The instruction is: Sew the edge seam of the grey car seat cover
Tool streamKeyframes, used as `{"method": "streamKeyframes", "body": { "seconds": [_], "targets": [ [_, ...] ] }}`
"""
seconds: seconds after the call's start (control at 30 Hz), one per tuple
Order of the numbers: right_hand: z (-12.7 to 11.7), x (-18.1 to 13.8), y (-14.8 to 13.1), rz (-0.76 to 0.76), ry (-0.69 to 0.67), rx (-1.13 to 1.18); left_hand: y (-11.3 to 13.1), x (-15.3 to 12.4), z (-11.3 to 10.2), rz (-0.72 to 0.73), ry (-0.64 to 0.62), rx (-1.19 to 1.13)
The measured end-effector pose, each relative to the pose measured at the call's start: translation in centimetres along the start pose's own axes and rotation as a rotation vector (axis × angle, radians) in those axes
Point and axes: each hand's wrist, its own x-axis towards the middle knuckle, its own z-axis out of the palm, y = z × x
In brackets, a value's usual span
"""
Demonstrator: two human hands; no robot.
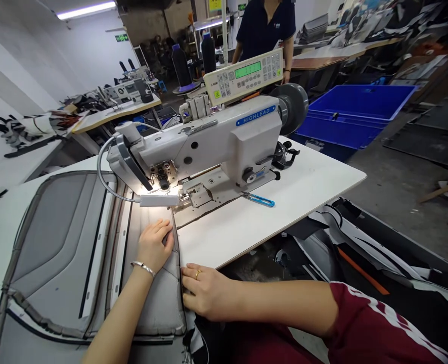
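My left hand (153, 245) lies flat with fingers stretched out on a grey padded fabric panel (57, 237), just in front of the needle area of a white sewing machine (209, 146). My right hand (203, 290) rests at the panel's right edge near the table's front, fingers curled down and pressing the seam edge; a ring shows on one finger. A bracelet sits on my left wrist. The machine's small lamp (158, 200) lights the fabric under the presser foot.
Blue scissors (260, 200) lie on the white table (307, 187) right of the machine. A blue crate (353, 114) stands behind. A person in a dark shirt (265, 25) stands at the back. More cut fabric pieces (360, 253) hang to my right.
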Motion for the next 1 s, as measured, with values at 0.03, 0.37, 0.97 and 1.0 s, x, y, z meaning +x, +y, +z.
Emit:
{"method": "streamKeyframes", "body": {
  "seconds": [0.03, 0.37, 0.97, 1.0],
  "targets": [
    [-0.1, 0.1, 0.2, -0.012, -0.012, 0.002, 0.0, 0.2, 0.2, -0.009, 0.013, 0.006],
    [-0.3, 1.1, 1.5, -0.095, 0.023, 0.007, -1.1, 2.1, 1.4, -0.017, 0.045, 0.086],
    [1.0, 2.4, 3.8, -0.126, 0.149, -0.035, -3.5, 4.2, 4.2, -0.124, -0.008, 0.306],
    [1.1, 2.4, 3.9, -0.129, 0.131, -0.045, -3.5, 4.4, 4.1, -0.110, 0.006, 0.301]
  ]
}}
